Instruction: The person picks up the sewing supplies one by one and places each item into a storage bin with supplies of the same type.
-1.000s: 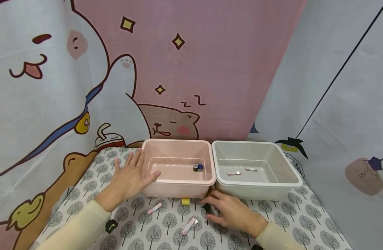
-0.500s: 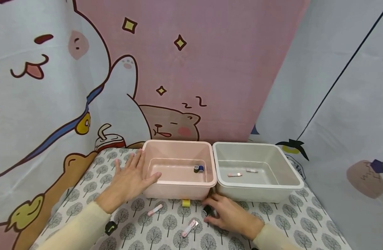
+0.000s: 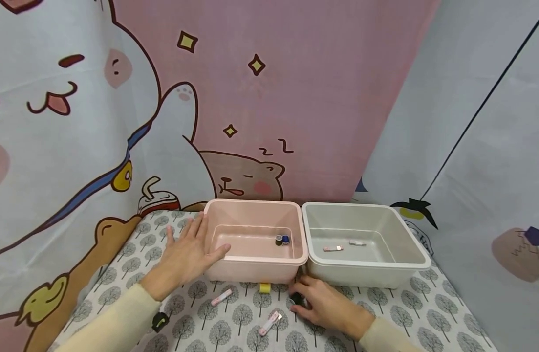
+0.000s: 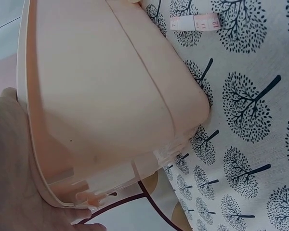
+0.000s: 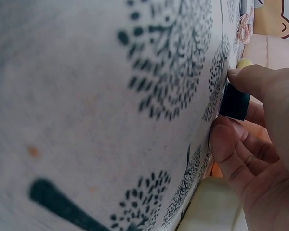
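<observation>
My left hand [image 3: 185,256] rests on the left rim of the pink bin [image 3: 256,270], fingers straight and spread; in the left wrist view it lies along the rim. Inside that bin stand a dark spool [image 3: 278,240] and a blue spool [image 3: 285,240]. My right hand [image 3: 324,305] is low at the cloth in front of the bins. Its thumb and fingers pinch a dark green thread spool [image 5: 235,102], partly covered in the head view. A yellow spool [image 3: 265,288] stands against the pink bin's front. Two folded pink-and-white measuring tapes, one left [image 3: 221,297] and one nearer [image 3: 270,322], lie on the cloth.
A pale grey bin [image 3: 370,274] stands right beside the pink one, holding two small pink-and-white strips, one in front [image 3: 333,249] and one behind [image 3: 357,243]. The tree-print cloth [image 3: 221,332] covers the table. A cartoon-printed curtain [image 3: 322,122] hangs close behind the bins.
The head view has shifted slightly, so everything appears a little lower and further right. Both hands keep nearly the same places, the right one still at the dark green spool.
</observation>
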A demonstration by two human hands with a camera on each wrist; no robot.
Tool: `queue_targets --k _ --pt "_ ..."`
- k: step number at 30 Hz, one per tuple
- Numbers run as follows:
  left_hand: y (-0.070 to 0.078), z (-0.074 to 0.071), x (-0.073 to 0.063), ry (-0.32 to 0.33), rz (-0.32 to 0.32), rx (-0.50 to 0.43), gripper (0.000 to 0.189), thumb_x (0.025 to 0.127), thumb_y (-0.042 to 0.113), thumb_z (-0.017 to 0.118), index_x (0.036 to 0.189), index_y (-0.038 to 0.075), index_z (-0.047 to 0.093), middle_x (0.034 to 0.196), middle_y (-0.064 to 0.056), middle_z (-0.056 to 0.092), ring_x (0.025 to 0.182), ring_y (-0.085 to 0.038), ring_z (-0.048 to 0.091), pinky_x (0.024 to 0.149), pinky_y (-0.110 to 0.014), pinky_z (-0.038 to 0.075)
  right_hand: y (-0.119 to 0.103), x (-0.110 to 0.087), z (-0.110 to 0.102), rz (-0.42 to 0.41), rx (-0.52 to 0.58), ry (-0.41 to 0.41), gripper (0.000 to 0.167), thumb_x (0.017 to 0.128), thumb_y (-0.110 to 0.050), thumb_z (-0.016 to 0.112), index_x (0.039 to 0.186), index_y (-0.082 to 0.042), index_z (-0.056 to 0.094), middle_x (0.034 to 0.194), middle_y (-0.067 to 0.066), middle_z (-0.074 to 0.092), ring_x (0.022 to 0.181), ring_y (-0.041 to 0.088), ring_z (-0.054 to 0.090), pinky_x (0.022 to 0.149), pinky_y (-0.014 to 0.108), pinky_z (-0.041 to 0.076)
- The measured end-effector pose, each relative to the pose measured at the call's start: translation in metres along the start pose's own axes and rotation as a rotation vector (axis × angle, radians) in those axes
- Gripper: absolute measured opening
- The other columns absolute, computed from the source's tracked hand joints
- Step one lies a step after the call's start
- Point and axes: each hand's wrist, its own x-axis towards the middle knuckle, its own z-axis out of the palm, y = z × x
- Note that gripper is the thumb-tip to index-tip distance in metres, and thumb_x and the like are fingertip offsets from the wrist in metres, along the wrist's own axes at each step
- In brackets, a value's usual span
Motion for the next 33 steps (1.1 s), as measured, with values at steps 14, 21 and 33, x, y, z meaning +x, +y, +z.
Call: queue_targets --k 14,21,33 --pt "-0.0005 0.0018 -0.0034 0.017 0.003 0.020 0.119 0.111 0.090 0.038 0.185 0.000 0.016 0.196 -0.022 0.012 0.179 -0.056 0.022 0.136 -0.093 0.000 -0.0045 0.0005 -0.0002 0.014 0.023 -0.017 0.022 0.105 -0.027 0.090 0.125 -0.018 0.084 0.124 -0.004 0.076 0.107 0.003 0.073 0.090 0.028 0.070" --pt "0.0000 0.0013 -0.0023 0.019 0.005 0.016 0.119 0.111 0.090 0.039 0.185 -0.001 0.017 0.196 -0.022 0.013 0.179 -0.055 0.024 0.136 -0.093 0.000 -0.0053 0.0000 -0.0006 0.015 0.027 -0.018 0.023 0.105 -0.025 0.090 0.126 -0.017 0.084 0.124 -0.004 0.075 0.102 0.000 0.070 0.085 0.024 0.067" --pt "-0.0008 0.0034 -0.0010 0.022 0.005 0.009 0.121 0.109 0.091 0.039 0.185 -0.001 0.017 0.196 -0.022 0.014 0.179 -0.055 0.025 0.136 -0.093 -0.001 -0.0093 0.0002 -0.0024 0.039 0.056 -0.021 0.023 0.104 -0.020 0.090 0.126 -0.017 0.083 0.123 -0.003 0.074 0.094 -0.002 0.064 0.078 0.019 0.063"
